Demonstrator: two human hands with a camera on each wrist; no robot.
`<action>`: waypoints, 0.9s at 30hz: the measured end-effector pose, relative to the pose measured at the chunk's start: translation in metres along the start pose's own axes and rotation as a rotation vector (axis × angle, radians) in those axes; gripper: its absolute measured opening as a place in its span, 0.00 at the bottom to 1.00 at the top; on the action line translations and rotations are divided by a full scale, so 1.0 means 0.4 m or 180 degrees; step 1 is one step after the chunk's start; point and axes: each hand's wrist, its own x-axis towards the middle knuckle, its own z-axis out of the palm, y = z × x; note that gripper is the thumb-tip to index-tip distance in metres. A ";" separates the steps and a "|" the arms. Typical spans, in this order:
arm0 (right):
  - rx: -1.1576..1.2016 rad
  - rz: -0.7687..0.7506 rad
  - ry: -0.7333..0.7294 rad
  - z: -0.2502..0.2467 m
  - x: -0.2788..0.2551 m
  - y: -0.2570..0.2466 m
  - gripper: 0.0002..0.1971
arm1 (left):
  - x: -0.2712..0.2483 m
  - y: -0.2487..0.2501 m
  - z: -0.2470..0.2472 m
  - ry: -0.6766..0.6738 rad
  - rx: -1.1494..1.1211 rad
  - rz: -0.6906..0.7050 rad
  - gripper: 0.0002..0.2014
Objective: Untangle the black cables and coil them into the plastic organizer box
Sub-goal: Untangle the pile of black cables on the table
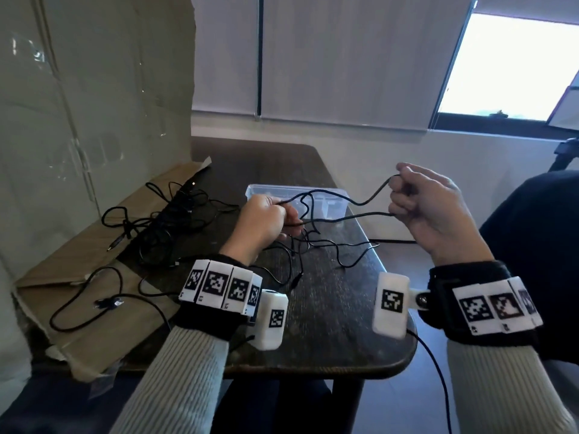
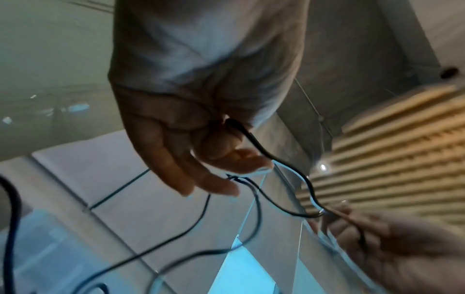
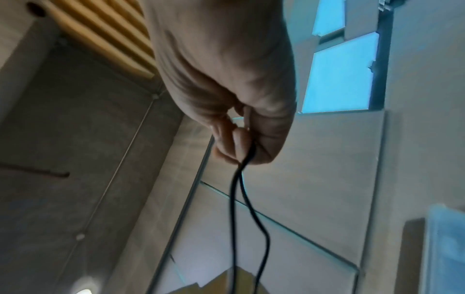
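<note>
Left hand [image 1: 266,219] and right hand [image 1: 434,208] each pinch one thin black cable [image 1: 366,202] — slack, wavy between them.

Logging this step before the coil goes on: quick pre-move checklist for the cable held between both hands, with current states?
1. Left hand grips the held cable: ok.
2. Right hand pinches a doubled loop of it; two strands leave the fingers: ok.
3. Held cable free of the rest: not ok, its tail runs down into crossed loops on the table.
4. Organizer box open, behind the hands: ok.
5. Box contents: cannot tell.
6. Cable pile on the cardboard, untouched: ok.
</note>
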 end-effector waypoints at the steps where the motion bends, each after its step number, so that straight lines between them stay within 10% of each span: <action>1: -0.0090 -0.0027 0.0091 0.001 0.006 0.003 0.07 | -0.001 0.005 0.004 0.0028 -0.0331 -0.0134 0.17; 7: 0.0528 0.0063 0.0613 -0.033 0.033 0.016 0.09 | 0.012 0.027 -0.037 0.0432 -0.2373 -0.0327 0.19; 16: 0.1010 -0.0014 0.0828 -0.077 0.064 -0.009 0.08 | 0.003 0.027 -0.091 0.0097 -0.3044 -0.0530 0.13; 22: 0.0101 0.0011 0.0962 -0.073 0.062 -0.004 0.12 | -0.005 -0.003 -0.069 0.0280 -0.1702 -0.0505 0.11; 27: -0.0621 -0.0144 0.0137 -0.010 0.028 0.002 0.14 | -0.002 -0.019 -0.062 0.0254 -0.0910 -0.0408 0.06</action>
